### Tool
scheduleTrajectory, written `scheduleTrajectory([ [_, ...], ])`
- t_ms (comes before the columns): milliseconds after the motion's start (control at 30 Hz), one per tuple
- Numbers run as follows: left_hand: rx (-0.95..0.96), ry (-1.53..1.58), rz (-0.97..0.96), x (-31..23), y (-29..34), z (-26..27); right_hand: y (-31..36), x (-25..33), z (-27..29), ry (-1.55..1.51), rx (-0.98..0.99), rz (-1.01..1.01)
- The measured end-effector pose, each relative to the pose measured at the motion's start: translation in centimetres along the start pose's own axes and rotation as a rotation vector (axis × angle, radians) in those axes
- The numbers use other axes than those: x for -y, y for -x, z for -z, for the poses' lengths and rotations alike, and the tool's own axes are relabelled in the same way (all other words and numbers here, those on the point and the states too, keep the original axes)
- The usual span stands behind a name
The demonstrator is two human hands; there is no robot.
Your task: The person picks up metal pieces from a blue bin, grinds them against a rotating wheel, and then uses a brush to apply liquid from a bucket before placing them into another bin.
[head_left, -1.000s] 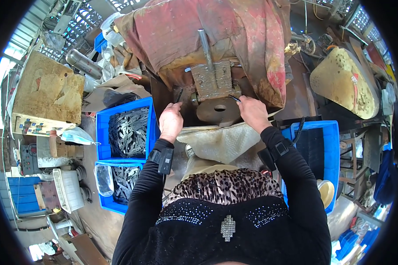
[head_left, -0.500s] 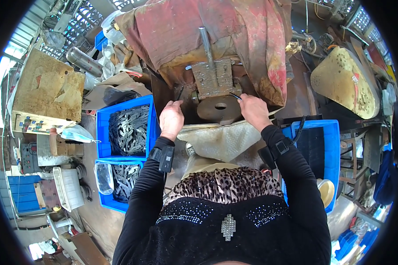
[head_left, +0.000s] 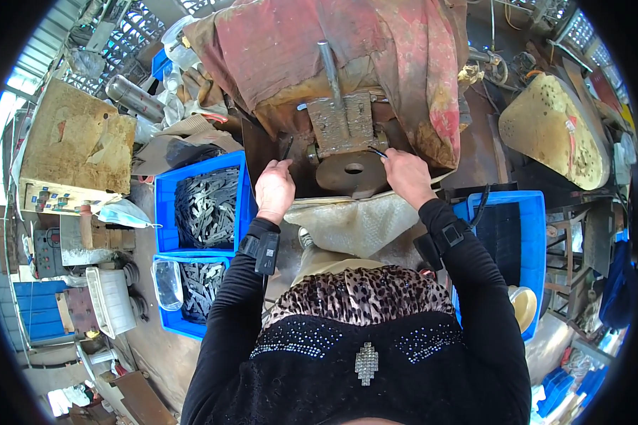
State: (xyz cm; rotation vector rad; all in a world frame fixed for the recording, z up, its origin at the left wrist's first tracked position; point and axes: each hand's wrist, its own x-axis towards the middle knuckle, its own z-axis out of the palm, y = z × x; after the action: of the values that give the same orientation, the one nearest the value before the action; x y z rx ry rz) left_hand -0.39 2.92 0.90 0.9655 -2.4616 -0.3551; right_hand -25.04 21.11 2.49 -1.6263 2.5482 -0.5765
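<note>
Both my hands are raised over the front of a machine draped in stained red cloth [head_left: 283,60]. My left hand [head_left: 275,188] is closed at the machine's left side, its fingertips round the lower end of a thin dark strip [head_left: 288,148] that points upward. To the right, my right hand [head_left: 407,177] pinches a thin dark piece with a bluish shine [head_left: 378,152], its tip angled left toward the machine. Between the hands lies a brown round disc [head_left: 335,177] with a central hole. Behind the disc stands a rough metal block [head_left: 322,131] with an upright metal rod [head_left: 329,67].
At my left, two blue crates [head_left: 157,212] hold many dark metal strips; a clear plastic container [head_left: 168,285] leans on the nearer one. Another blue crate [head_left: 536,244] stands right, with a cream tub [head_left: 523,309]. Translucent sheeting [head_left: 358,227] hangs from the machine's front edge.
</note>
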Motion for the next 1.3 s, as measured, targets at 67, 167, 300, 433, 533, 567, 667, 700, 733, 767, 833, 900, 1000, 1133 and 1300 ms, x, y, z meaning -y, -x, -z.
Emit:
scheduleTrajectory([
  [67, 0.011, -0.010, 0.008, -0.02, 0.00, 0.02, 0.00, -0.03, -0.06, 0.002, -0.005, 0.005],
  [167, 0.017, -0.010, 0.016, -0.13, -0.03, 0.00, 0.03, -0.13, -0.09, 0.002, -0.007, 0.007],
  [300, 0.024, -0.001, 0.024, 0.16, 0.03, -0.14, 0.01, -0.05, -0.10, -0.002, -0.006, 0.007],
  [433, 0.030, 0.004, 0.030, 0.32, 0.07, -0.32, 0.05, -0.03, -0.06, -0.007, -0.011, 0.012],
  [533, 0.032, 0.004, 0.034, 0.31, 0.05, -0.32, 0.02, -0.13, -0.17, -0.006, -0.009, 0.011],
  [567, 0.033, 0.004, 0.036, 0.27, 0.04, -0.28, -0.01, -0.16, -0.22, -0.004, -0.004, 0.008],
  [667, 0.033, 0.007, 0.035, 0.23, 0.05, -0.23, 0.03, -0.10, -0.13, -0.001, 0.000, 0.006],
  [700, 0.032, 0.010, 0.031, 0.23, 0.07, -0.21, 0.04, -0.01, -0.02, -0.002, -0.001, 0.007],
  [733, 0.030, 0.013, 0.028, 0.24, 0.08, -0.20, 0.06, 0.04, 0.01, -0.002, -0.003, 0.009],
  [767, 0.032, 0.013, 0.029, 0.24, 0.07, -0.20, 0.06, 0.01, -0.05, -0.002, -0.001, 0.008],
  [833, 0.035, 0.016, 0.033, 0.24, 0.01, -0.17, 0.01, -0.08, -0.19, -0.005, -0.001, 0.008],
  [900, 0.038, 0.018, 0.038, 0.32, 0.00, -0.22, -0.02, -0.07, -0.23, -0.007, 0.002, 0.009],
  [1000, 0.026, 0.001, 0.009, 0.57, -0.06, -0.39, -0.08, -0.01, -0.18, -0.002, -0.002, 0.014],
  [1133, 0.042, -0.004, 0.016, 0.62, -0.07, -0.54, -0.16, 0.02, -0.05, 0.008, 0.009, 0.005],
  [1300, 0.028, -0.009, 0.023, 0.46, -0.09, -0.71, -0.69, -0.42, 0.02, -0.005, 0.030, -0.018],
])
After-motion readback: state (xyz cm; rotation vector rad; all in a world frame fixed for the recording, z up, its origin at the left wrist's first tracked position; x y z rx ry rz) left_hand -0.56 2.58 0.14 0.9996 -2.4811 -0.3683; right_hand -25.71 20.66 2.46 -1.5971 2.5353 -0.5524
